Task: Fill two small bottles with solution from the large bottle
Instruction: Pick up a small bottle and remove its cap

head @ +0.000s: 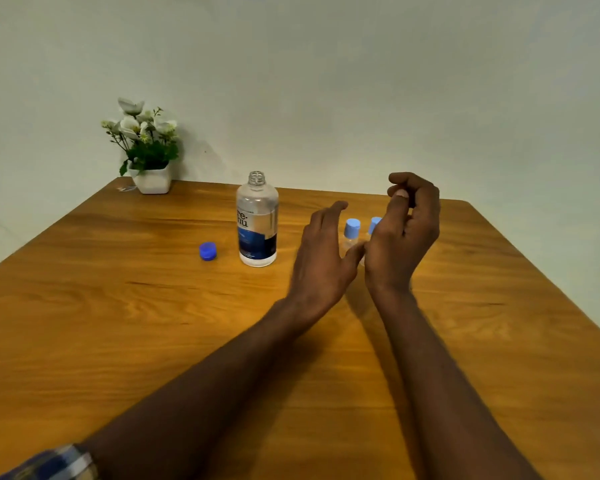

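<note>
The large clear bottle [257, 221] with a blue label stands upright and uncapped near the table's middle. Its dark blue cap [208, 251] lies on the wood to its left. Two small clear bottles stand side by side behind my hands, each with a light blue cap on: the left one [351, 232] shows between my hands, the right one [374, 224] is mostly hidden. My left hand [321, 261] hovers in front of them with fingers spread, holding nothing. My right hand [404, 237] is raised beside it, fingers loosely curled, with nothing visible in it.
A wooden table [153, 323] fills the view, set against a pale wall. A white pot of artificial flowers [148, 150] stands at the far left corner. The table's right edge runs diagonally at the far right.
</note>
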Tool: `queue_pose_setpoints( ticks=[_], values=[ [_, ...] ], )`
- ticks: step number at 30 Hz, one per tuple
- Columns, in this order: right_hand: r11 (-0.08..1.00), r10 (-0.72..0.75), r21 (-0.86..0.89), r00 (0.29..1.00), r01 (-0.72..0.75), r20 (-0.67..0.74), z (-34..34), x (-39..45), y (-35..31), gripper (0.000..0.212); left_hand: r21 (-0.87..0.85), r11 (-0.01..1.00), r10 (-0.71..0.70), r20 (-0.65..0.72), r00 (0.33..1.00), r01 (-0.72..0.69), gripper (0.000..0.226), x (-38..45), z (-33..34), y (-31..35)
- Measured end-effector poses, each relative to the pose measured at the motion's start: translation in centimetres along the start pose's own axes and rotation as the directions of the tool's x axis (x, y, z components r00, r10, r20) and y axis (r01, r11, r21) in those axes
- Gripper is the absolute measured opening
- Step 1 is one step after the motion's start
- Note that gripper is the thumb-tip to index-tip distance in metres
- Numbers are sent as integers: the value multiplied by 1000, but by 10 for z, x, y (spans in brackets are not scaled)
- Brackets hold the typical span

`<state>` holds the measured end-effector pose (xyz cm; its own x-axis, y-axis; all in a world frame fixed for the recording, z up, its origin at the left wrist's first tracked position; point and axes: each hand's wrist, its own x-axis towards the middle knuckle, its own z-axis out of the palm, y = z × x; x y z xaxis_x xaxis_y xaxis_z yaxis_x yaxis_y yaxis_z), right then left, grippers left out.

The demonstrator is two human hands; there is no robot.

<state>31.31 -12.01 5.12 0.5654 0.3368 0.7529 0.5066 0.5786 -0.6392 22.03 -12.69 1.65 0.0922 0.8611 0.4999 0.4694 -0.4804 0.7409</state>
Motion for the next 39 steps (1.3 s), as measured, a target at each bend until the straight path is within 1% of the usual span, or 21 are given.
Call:
queue_pose_setpoints(
  ticks=[1,3,6,8,10,14,16,18,20,22,23,25,27,28,30,32,35,39],
  values=[
    [1000,5,19,1000,-5,1,0,1,1,25,-28,999,-15,8,1000,15,68,3,4,-1],
    [999,4,36,1000,-4,8,0,2,2,25,-67,997,-36,-17,999,35,59,7,11,-4],
    [999,-3,52,999,1,36,2,-1,3,26,-159,986,-70,-156,985,44,34,12,10,-7],
    [999,18,45,997,-21,74,5,-3,2,26,-216,976,-75,-224,972,26,28,14,2,-8],
    [996,57,58,989,-65,135,8,-7,0,24,-286,957,-108,-223,969,41,26,13,-10,-7],
    [980,134,103,952,-168,276,12,-15,-2,23,-425,904,-122,-136,983,53,29,17,-28,5],
    [963,161,150,928,-222,337,14,-20,-4,23,-440,898,-99,-163,982,17,30,22,-38,14],
    [926,216,208,895,-315,390,16,-23,-6,25,-445,895,-70,-201,977,-28,31,27,-47,18],
    [869,289,235,834,-434,471,18,-25,-7,30,-476,878,-58,-205,977,-48,31,31,-55,17],
    [795,354,234,741,-560,570,19,-27,-7,35,-514,858,-80,-181,980,-25,31,34,-60,15],
    [727,387,250,683,-639,620,20,-27,-8,38,-533,846,-103,-161,982,2,30,35,-62,14],
    [529,444,274,537,-803,717,21,-26,-8,45,-577,815,-134,-95,986,55,28,37,-63,11],
    [356,437,256,402,-899,804,21,-25,-8,46,-623,778,-136,-35,990,85,28,38,-64,10],
    [298,421,248,361,-922,833,21,-25,-7,44,-642,761,-135,-20,991,91,28,38,-65,10],
    [229,395,256,330,-939,858,21,-24,-5,43,-676,732,-134,-22,991,84,27,37,-65,11],
    [199,374,264,322,-944,870,22,-25,-2,41,-697,715,-145,-63,987,61,26,37,-64,10],
    [165,341,255,298,-953,892,25,-28,-2,43,-688,725,-153,-132,979,21,21,38,-61,7],
    [101,321,277,295,-955,900,27,-29,-1,42,-686,728,-135,-145,980,-1,22,37,-62,8]
  ],
)
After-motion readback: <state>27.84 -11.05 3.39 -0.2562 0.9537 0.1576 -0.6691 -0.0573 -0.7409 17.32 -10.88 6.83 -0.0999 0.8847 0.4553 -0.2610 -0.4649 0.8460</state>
